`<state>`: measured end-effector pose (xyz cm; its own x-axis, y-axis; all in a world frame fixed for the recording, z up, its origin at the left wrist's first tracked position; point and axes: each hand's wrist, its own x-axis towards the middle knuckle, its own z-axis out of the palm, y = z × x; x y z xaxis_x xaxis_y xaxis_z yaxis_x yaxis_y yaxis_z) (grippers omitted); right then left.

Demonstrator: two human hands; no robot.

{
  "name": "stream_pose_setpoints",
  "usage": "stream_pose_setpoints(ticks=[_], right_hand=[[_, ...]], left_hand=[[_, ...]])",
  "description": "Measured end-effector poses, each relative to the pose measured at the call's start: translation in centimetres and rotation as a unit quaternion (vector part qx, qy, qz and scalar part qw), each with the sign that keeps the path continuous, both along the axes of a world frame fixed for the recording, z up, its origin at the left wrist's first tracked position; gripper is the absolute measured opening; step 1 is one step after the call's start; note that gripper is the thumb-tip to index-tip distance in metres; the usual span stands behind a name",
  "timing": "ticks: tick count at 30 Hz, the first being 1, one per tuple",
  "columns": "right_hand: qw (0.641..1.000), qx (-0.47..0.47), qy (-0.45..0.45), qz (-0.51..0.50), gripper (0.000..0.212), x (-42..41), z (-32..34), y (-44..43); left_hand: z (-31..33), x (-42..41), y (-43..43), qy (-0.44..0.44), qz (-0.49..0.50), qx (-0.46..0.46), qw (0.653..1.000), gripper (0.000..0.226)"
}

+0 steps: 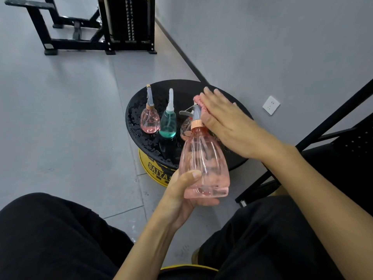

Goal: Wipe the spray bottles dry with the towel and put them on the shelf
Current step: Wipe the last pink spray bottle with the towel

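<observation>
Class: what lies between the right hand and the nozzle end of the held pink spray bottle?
A pink towel, seen in the head view: the right hand presses it against the top of the pink spray bottle.

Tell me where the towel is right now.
In the head view, the pink towel sits just right of centre under the right hand, pressed against the top of the large pink bottle that the left hand holds.
</observation>
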<state>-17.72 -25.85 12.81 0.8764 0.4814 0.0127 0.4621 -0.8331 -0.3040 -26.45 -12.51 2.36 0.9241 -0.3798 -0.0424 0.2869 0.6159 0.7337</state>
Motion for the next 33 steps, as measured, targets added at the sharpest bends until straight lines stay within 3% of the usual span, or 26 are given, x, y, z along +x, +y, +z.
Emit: stream_pose_setpoints(ticks=[5,11,15,23,26,29,33], right_hand=[[0.998,0.016,0.022,0.062,0.066,-1.8,-1.2,0.3],[0.999,0.004,0.007,0.038,0.067,-1.1,-0.7,-0.1],[0.998,0.060,-0.013,-0.006,0.069,-0.4,-1.1,0.0],[0.994,0.112,-0.003,0.018,0.067,-2.1,-2.4,-0.4],[0.991,0.132,-0.002,-0.024,0.068,-0.7,-1.3,-0.5],[0.991,0.126,0.005,-0.036,0.072,-0.8,-1.1,-0.1],[0.996,0.084,0.001,0.025,0.077,-3.2,-2.2,0.5]], left_hand=[[-0.3,0.3,0.4,-0.008,0.018,-0.015,1.000,0.065],[0.0,0.2,0.5,0.014,0.009,-0.013,1.000,0.098],[0.0,0.0,0.3,0.002,-0.001,0.001,1.000,0.099],[0.1,0.0,0.5,0.003,-0.002,-0.024,1.000,0.091],[0.0,0.0,0.2,-0.008,-0.012,-0.016,1.000,0.078],[0.2,-0.1,0.3,-0.011,-0.012,-0.009,1.000,0.088],[0.2,-0.1,0.7,-0.039,0.008,-0.007,0.999,0.062]])
